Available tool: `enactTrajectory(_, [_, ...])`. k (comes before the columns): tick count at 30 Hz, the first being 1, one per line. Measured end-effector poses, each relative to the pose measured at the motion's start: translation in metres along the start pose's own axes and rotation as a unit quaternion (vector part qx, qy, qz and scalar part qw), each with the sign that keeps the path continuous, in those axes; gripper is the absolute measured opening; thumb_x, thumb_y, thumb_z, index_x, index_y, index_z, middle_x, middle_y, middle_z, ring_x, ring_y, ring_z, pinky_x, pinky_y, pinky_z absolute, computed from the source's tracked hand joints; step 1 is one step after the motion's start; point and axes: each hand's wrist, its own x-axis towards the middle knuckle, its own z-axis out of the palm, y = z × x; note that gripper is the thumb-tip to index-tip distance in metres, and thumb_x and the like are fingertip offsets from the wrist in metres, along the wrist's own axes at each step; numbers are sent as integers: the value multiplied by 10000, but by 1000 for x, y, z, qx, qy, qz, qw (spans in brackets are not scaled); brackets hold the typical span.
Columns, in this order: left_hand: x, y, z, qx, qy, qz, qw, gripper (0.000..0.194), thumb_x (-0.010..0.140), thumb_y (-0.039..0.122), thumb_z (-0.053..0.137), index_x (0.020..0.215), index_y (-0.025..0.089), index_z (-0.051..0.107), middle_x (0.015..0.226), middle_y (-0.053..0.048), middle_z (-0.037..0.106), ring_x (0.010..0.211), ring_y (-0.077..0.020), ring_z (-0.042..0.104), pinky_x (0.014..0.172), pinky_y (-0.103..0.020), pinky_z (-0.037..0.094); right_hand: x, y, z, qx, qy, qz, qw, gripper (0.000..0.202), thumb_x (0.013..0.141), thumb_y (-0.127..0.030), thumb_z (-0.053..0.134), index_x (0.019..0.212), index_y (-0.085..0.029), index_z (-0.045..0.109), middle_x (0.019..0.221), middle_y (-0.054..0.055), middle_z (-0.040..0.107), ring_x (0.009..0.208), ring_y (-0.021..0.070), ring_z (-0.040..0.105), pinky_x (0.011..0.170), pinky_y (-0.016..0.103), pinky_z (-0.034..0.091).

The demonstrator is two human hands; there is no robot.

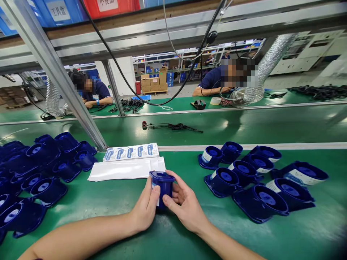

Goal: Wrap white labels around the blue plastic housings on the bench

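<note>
Between my two hands stands a dark blue plastic housing point(165, 184), its flanged side up, low over the green table. My left hand point(146, 207) grips its left side, the thumb on a white-and-blue label that shows partly at the wall. From the right, my right hand point(184, 206) holds it with the thumb on the near face and the fingers curled behind. Just beyond lie a sheet of printed labels point(131, 152) and blank white backing strips point(121, 170).
Many blue housings point(46, 189) crowd the left. Several housings with labels point(260, 202) stand at the right. A metal post point(67, 83) rises at left. Past the ledge lies a black cable with a small coil point(144, 125). Two co-workers point(214, 79) sit across the bench.
</note>
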Motion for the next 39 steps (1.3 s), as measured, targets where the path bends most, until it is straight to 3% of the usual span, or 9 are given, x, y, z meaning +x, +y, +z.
enactTrajectory(6, [3, -1, -6, 0, -59, 1, 998, 675, 1137, 557, 407, 1708, 204, 331, 1715, -157, 442, 1596, -310, 410, 1382, -515, 258, -2, -2, -5, -18, 19, -3, 1000, 833, 914, -519, 863, 1569, -268, 415, 1375, 160, 725, 1092, 284, 778, 985, 448, 613])
enactTrajectory(11, [11, 3, -15, 29, -125, 19, 992, 705, 1132, 520, 430, 1742, 217, 248, 1761, -156, 354, 1649, -349, 306, 1396, -576, 174, 1, -2, -18, 6, -1, -2, 1000, 789, 924, -470, 869, 1548, -274, 427, 1404, 161, 712, 1132, 282, 782, 1015, 458, 609])
enactTrajectory(14, [16, 6, -16, -27, -180, 4, 983, 819, 1092, 515, 552, 1758, 226, 173, 1734, -173, 395, 1608, -379, 380, 1364, -577, 269, 6, -3, -27, 22, -13, 0, 1000, 811, 920, -456, 880, 1558, -268, 417, 1402, 163, 717, 1178, 286, 773, 1043, 452, 595])
enactTrajectory(17, [18, 5, -15, -129, -161, -22, 978, 981, 1057, 524, 627, 1762, 294, -15, 1693, -173, 447, 1512, -372, 512, 1277, -563, 403, 9, -4, -31, 47, -24, 8, 999, 842, 915, -457, 887, 1575, -259, 402, 1353, 162, 744, 1140, 284, 787, 1026, 454, 606])
enactTrajectory(19, [19, 4, -16, -145, -123, -19, 982, 969, 1066, 524, 607, 1755, 327, -47, 1676, -161, 464, 1459, -354, 557, 1253, -541, 411, 10, -3, -30, 60, -32, 19, 998, 857, 907, -460, 894, 1580, -259, 403, 1347, 167, 746, 1140, 296, 787, 1013, 466, 617])
enactTrajectory(24, [19, 2, -20, -76, -95, 4, 993, 721, 1066, 517, 586, 1679, 266, 300, 1461, -144, 619, 1236, -313, 633, 1108, -461, 480, 9, 0, -25, 62, -37, 30, 997, 836, 904, -451, 898, 1574, -275, 430, 1381, 171, 728, 1185, 319, 773, 1024, 492, 621])
enactTrajectory(28, [23, 0, -22, -54, -94, 15, 994, 582, 1039, 542, 620, 1513, 243, 466, 1304, -121, 678, 1051, -266, 666, 929, -384, 530, 8, -1, -27, 44, -41, 32, 998, 801, 915, -446, 887, 1563, -282, 445, 1385, 161, 728, 1141, 302, 791, 997, 464, 633])
enactTrajectory(32, [26, -3, -23, -60, -100, 10, 993, 541, 985, 560, 705, 1379, 225, 547, 1234, -108, 682, 985, -244, 666, 858, -344, 525, 7, -3, -32, 10, -41, 33, 999, 797, 915, -452, 879, 1571, -279, 460, 1388, 162, 733, 1153, 319, 790, 974, 459, 637])
enactTrajectory(39, [28, -3, -24, -52, -103, -8, 993, 466, 954, 468, 732, 1320, 226, 574, 1147, -78, 665, 901, -194, 626, 783, -296, 505, 7, -6, -36, -39, -38, 31, 998, 795, 914, -433, 872, 1584, -266, 477, 1342, 153, 757, 1083, 307, 806, 962, 478, 646])
